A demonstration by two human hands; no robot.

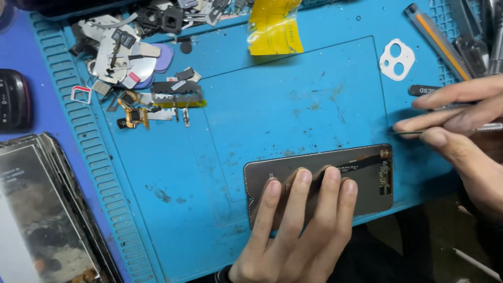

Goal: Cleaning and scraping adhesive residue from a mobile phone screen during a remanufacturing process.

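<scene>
**Two hands at a grey phone panel on a blue mat**

Seen from the head camera, a flat grey phone panel [361, 167] is laid face down near the front edge of the blue work mat [272, 105]; its surface is dull and smudged, and a dark flex strip is seen along its right end; the left hand [298, 225] is pressed flat on the panel, four fingers spread over its left half, nothing grasped; the right hand [461, 126] is held just beyond the panel's right end, fingers pinched shut on thin metal tweezers [414, 132], whose tip is pointed left above the mat, apart from the panel; a white camera-hole frame [396, 59] is lying further back.
</scene>
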